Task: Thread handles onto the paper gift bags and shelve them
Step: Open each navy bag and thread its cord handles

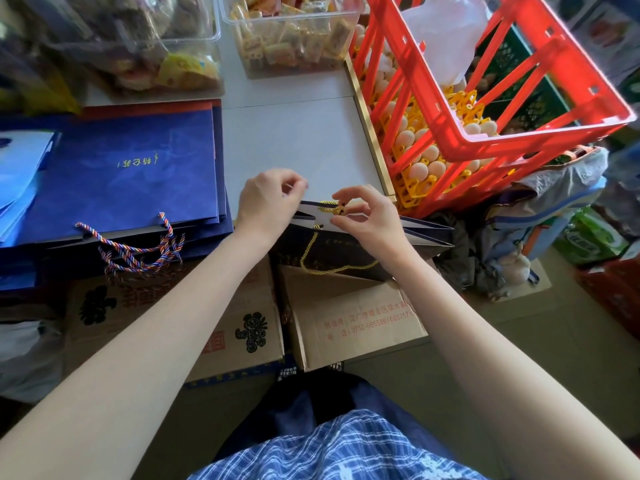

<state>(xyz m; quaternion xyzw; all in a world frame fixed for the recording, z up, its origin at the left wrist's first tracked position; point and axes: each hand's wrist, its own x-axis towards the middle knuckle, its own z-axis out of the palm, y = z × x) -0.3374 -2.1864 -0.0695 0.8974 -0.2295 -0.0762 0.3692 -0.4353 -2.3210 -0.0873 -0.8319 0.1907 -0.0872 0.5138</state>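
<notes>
Two bare hands at work over one dark navy paper gift bag, which stands with its open mouth up at the near edge of the white table, its base among the cardboard boxes below. Left hand: fingers curled, thumb and forefinger drawn together above the bag's rim as if in a pinch; whether anything lies between them cannot be told. Right hand: fingers curled, fingertips pinching the gold cord handle at the bag's top edge, where a knotted end of the cord sits against the paper. Remainder of that cord hangs in a loop down the bag's near face. One stack of flat blue gift bags lies on the table to the left, well apart from the hands; the uppermost carries gold lettering, and multicoloured twisted rope handles trail off the stack's near edge. Two clear plastic bins of wrapped snacks stand at the table's far side. One red plastic crate stands to the right beyond the table's edge, stacked on another, with eggs in yellow trays visible through the slats. Blue checked garment shows at the bottom of the view.
</notes>
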